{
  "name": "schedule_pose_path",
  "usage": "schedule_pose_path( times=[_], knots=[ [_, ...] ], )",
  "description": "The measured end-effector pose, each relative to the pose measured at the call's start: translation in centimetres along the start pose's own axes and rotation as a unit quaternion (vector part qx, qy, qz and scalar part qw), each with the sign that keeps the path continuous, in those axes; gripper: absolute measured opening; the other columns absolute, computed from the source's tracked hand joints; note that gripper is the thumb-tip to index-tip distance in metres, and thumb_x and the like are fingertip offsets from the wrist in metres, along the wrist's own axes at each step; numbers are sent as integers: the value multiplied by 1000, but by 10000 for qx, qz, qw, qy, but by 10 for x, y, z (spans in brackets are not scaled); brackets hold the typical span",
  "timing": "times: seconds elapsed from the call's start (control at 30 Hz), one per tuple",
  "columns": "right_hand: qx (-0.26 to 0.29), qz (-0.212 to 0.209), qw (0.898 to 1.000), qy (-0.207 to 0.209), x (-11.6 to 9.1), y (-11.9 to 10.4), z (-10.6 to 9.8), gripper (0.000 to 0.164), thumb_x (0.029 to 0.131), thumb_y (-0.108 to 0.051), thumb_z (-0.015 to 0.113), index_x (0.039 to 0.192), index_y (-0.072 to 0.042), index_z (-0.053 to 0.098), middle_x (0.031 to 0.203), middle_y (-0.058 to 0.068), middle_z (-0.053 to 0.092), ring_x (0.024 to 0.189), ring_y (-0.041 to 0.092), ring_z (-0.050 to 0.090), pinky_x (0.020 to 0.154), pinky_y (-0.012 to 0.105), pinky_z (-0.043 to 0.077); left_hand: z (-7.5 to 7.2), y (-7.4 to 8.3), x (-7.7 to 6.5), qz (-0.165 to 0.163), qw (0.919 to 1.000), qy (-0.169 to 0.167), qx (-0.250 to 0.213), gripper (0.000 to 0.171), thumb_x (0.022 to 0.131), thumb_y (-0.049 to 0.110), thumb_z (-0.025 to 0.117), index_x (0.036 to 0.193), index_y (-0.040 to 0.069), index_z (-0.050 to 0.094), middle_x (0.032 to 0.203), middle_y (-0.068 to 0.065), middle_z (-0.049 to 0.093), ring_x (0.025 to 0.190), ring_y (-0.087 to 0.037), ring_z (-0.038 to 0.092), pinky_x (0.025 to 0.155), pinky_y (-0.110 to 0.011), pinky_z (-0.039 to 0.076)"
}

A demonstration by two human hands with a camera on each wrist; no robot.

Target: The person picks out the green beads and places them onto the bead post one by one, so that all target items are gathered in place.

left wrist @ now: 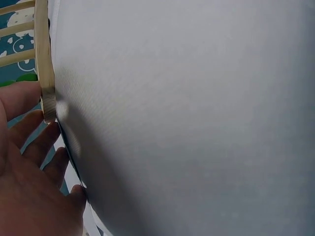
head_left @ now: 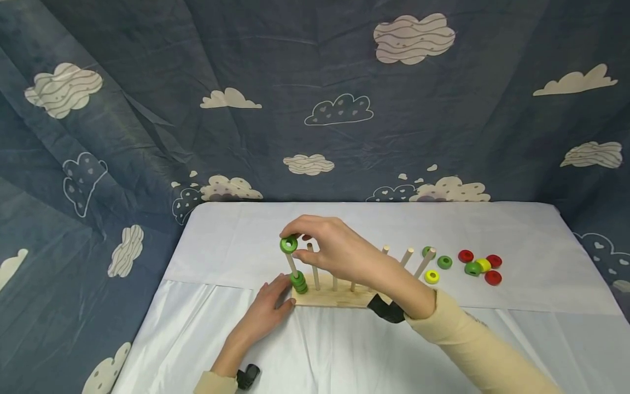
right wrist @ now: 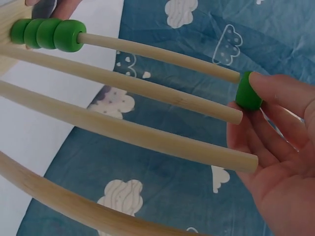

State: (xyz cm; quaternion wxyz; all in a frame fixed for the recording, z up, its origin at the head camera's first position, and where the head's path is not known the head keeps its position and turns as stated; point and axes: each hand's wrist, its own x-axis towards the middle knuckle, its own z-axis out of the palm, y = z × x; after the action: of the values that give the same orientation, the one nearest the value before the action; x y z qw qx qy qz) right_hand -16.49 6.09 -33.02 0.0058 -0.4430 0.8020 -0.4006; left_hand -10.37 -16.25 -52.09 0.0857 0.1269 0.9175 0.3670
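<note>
A wooden peg stand (head_left: 328, 298) has a flat base and a row of upright pegs. Several green beads (right wrist: 45, 34) are stacked low on its leftmost peg (right wrist: 162, 56). Between thumb and fingers, my right hand (head_left: 344, 246) pinches another green bead (right wrist: 248, 92). That bead is at the tip of the same peg; whether the peg has entered its hole I cannot tell. My left hand (head_left: 266, 309) holds the base's left end, thumb at the near corner and fingers around the far side, partly hidden.
Right of the stand lie loose beads on the white cloth (head_left: 221, 246): red ones (head_left: 493, 278), green ones (head_left: 444, 262) and yellow ones (head_left: 431, 277). The bare pegs (head_left: 406, 256) rise beneath and beside my right forearm. A dark cloud-patterned curtain (head_left: 275, 142) hangs behind the table.
</note>
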Motion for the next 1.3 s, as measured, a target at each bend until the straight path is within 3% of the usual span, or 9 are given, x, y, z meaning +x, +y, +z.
schedule_pose_path(
  times=[0.53, 0.93, 1.3],
  knots=[
    [-46, 308, 9981, -541, 8, -1, 1, 30, 87, -7, 76, 116, -9, 68, 106, -7, 67, 95, 9, 63, 84, 24, 52, -1, -2, 0, 99, 9999, 8, -30, 51, 98, 21, 61, 147, 18, 46, 150, -3, 44, 144, -26, 29, 115, -61, 15],
    [-482, 526, 9940, -824, 12, 3, 4, 24, 87, -13, 77, 110, -14, 70, 101, -10, 65, 93, 5, 60, 82, 20, 50, 0, -3, 0, 145, 9999, 2, -36, 51, 98, 21, 60, 147, 17, 45, 150, -3, 44, 144, -26, 29, 114, -63, 16],
    [-398, 585, 9949, -724, 10, 3, 3, 27, 88, -12, 76, 115, -12, 70, 108, -6, 67, 97, 8, 61, 84, 24, 52, 0, -2, 1, 131, 9999, -1, -34, 50, 98, 21, 61, 146, 16, 47, 149, -4, 45, 144, -26, 29, 114, -63, 16]
  ],
)
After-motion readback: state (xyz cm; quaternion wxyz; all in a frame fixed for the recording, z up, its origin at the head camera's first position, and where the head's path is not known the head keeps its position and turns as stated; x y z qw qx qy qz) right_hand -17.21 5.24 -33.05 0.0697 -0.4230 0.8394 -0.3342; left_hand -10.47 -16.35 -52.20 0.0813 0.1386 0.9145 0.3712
